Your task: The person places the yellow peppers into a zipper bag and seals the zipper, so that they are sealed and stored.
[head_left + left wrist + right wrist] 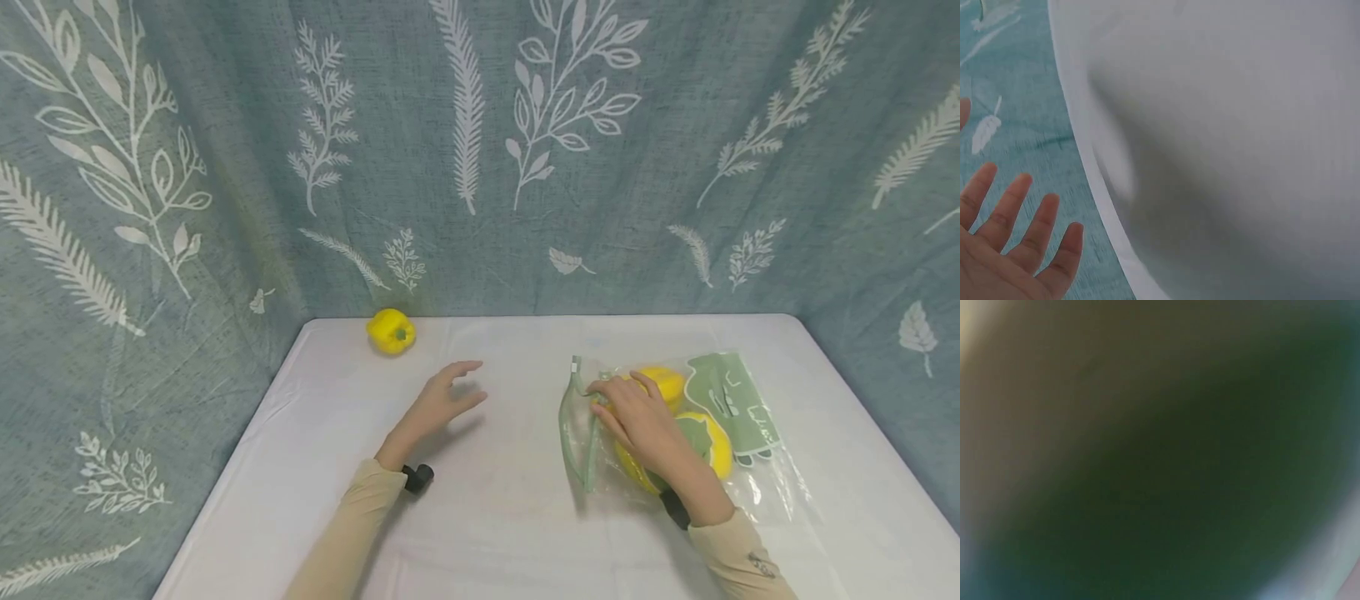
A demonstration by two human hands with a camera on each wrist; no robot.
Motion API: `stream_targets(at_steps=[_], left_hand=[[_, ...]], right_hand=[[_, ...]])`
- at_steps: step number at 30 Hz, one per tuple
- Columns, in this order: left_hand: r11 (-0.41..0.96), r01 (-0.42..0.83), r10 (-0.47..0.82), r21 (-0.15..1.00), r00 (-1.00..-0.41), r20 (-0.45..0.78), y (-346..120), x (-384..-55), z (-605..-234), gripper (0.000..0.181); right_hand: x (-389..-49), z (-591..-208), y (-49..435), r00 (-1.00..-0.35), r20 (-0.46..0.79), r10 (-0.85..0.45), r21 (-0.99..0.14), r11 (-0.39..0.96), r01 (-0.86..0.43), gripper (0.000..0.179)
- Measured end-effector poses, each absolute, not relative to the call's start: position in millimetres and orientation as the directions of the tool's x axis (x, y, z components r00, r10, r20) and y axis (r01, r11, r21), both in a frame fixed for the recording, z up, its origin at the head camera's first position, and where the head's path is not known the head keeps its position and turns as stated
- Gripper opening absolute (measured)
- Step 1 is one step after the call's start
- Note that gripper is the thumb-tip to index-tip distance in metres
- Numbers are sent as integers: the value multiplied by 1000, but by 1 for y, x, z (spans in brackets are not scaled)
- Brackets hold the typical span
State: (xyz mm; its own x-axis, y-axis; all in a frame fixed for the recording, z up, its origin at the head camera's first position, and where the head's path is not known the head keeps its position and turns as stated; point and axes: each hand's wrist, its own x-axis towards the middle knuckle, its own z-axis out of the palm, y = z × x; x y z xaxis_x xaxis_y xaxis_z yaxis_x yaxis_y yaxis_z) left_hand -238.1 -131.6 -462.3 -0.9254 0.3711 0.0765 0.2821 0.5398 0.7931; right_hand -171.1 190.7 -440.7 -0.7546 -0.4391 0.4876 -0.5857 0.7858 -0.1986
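A clear zip bag [765, 475] with green printing lies on its side at the right of the table, its green-edged mouth facing left and standing apart. Inside it are rounded yellow things [663, 385] that look like bell peppers, partly covered by the print and my arm. My right hand [641, 417] lies over the bag and pinches its upper edge near the mouth. Left of the bag, my left hand [438, 404] hovers above the table with fingers spread and nothing held. A yellow bell pepper [391, 332] sits at the far left of the table.
White cloth covers the table [480, 533]. A blue-green curtain [405, 167] with white leaf prints rises behind the table's back edge and along its sides. Dark blur fills the right wrist view.
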Motion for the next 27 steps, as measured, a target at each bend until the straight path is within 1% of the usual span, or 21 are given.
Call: stream_targets(at_steps=[7,13,21,27], left_hand=[[628,284,321,724,-943,91,-153,-246,-460,52],[670,295,298,682,-947,117,-172,-255,-461,51],[721,339,255,604,-941,223,-194,-267,-458,51],[742,323,174,588,-939,296,-206,-276,-456,51]], right_hand=[[-170,-440,190,-762,475,-440,-204,788,-581,23],[-169,-438,191,-759,482,-437,-210,783,-585,22],[-170,-439,191,-757,487,-436,-207,784,-585,22],[-170,-439,191,-756,488,-436,-205,785,-585,22]])
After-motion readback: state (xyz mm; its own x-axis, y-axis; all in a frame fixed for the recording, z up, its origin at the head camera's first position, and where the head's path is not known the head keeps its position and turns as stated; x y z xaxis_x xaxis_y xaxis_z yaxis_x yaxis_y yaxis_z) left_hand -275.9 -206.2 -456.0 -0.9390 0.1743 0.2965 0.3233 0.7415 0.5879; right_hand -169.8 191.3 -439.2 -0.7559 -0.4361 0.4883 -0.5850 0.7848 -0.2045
